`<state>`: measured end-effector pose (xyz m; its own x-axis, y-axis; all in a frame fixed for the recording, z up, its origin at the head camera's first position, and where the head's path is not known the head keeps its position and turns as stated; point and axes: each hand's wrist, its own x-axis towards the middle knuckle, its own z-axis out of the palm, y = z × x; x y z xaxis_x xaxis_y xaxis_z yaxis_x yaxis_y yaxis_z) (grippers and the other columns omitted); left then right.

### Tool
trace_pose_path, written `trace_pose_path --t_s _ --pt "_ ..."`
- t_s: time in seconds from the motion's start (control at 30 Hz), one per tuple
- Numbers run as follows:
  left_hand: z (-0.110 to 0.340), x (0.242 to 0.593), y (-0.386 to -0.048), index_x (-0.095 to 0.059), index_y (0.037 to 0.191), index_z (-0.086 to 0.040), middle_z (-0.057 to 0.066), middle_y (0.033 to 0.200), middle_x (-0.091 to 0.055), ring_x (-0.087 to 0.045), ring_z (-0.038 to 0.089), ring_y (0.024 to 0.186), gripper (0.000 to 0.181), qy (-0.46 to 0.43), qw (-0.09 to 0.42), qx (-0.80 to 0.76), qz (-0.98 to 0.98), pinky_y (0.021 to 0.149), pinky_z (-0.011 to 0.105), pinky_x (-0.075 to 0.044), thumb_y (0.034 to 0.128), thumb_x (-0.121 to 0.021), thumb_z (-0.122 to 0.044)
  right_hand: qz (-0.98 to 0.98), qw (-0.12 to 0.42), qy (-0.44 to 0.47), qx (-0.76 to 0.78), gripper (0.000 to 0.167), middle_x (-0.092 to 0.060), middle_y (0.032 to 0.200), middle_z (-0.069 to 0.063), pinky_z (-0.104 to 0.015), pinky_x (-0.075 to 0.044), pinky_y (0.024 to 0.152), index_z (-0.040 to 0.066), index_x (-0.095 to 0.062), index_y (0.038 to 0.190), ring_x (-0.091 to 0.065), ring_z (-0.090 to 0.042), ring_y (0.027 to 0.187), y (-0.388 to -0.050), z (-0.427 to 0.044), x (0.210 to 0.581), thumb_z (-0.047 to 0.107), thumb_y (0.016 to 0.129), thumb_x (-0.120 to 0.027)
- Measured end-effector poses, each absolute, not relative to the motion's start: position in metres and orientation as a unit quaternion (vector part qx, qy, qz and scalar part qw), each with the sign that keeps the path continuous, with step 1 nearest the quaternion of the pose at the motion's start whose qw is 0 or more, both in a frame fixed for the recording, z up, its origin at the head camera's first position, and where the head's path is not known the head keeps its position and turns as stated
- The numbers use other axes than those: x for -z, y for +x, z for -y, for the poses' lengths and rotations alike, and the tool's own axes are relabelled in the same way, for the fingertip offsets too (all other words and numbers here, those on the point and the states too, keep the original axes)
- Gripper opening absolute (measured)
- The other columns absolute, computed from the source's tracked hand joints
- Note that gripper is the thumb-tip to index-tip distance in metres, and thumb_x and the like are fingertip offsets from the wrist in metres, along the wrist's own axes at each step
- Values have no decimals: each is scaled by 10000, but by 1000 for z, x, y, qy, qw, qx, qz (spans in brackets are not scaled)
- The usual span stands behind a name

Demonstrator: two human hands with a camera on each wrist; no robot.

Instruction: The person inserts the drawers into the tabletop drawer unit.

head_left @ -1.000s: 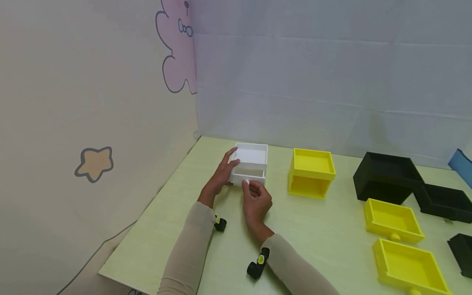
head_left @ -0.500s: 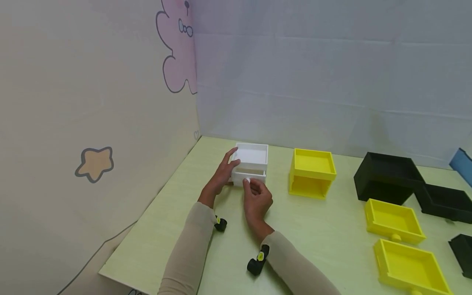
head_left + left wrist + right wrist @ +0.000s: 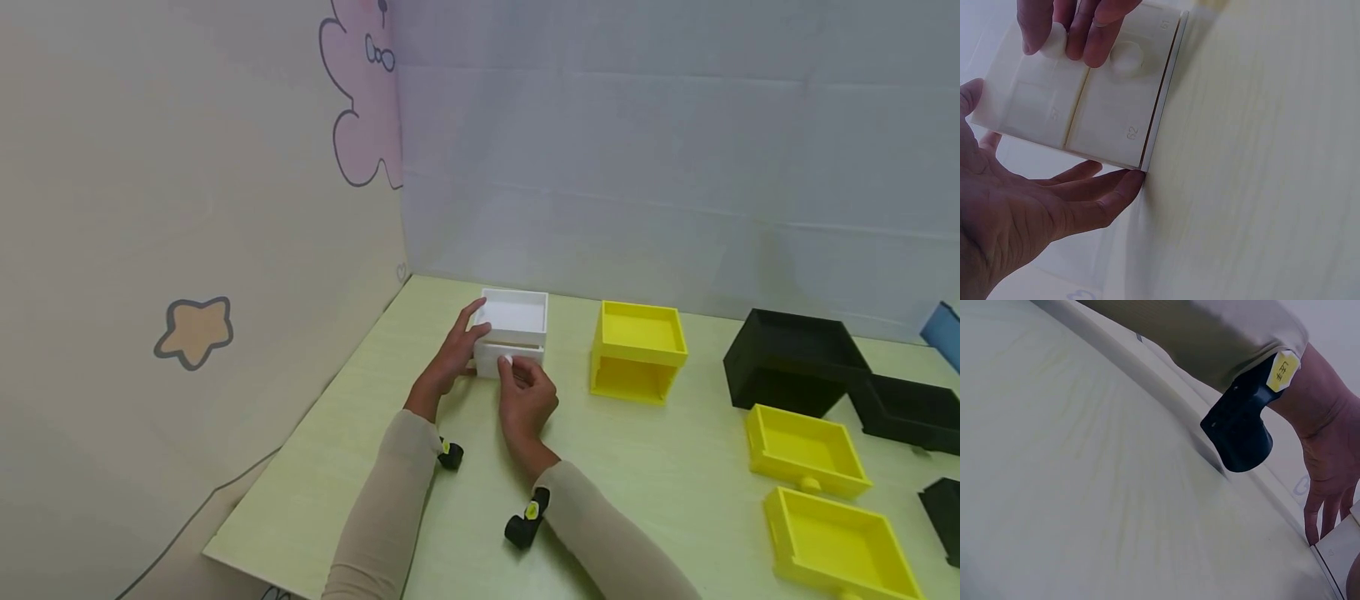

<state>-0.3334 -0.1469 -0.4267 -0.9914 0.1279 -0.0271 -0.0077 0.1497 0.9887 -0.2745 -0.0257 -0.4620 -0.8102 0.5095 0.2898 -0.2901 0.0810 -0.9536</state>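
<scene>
White drawer pinched by its knob, nearly flush

The white cabinet stands near the table's back-left corner. Its upper drawer sits almost fully in, a thin slit showing above its front; the lower drawer lies level with the frame. The right hand pinches the upper knob between thumb and fingers. The left hand lies along the cabinet's left side, fingers extended and apart from the thumb, touching without clasping.

Left of the cabinet, a strip of table runs to the edge beside the wall; behind it, only a narrow margin remains. A gap parts it from the yellow cabinet, which is open below its top tray. Farther right stand the black cabinet and two yellow drawers.

Half a second ago, the upper drawer stood farther out, more of its inside showing. The left hand keeps its place; the right has gone forward with the knob.
</scene>
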Motion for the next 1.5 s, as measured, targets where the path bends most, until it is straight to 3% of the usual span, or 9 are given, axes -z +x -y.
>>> trace_pose_path --t_s 0.47,1.17,1.5 --pt "147 427 -334 -301 1498 -500 109 1536 -331 -458 518 1272 543 33 57 -648 -759 928 694 -413 989 -490 -474 684 285 -96 -665 200 -756 871 -92 -332 -583 681 35 -771 934 -733 -209 748 -281 25 459 199 832 -825" --pt "147 428 -335 -295 1503 -489 164 1421 -442 -513 499 1225 550 43 53 -657 -751 889 667 -453 994 -501 -468 692 257 -87 -668 214 -757 889 -86 -318 -579 690 38 -769 945 -734 -214 758 -270 14 455 204 825 -830" --pt "147 428 -333 -302 1500 -481 169 1423 -418 -514 505 1218 539 44 51 -659 -749 886 658 -462 997 -495 -468 687 248 -82 -678 254 -753 945 -74 -194 -544 646 55 -764 1018 -730 -211 782 -256 -10 454 231 843 -818"
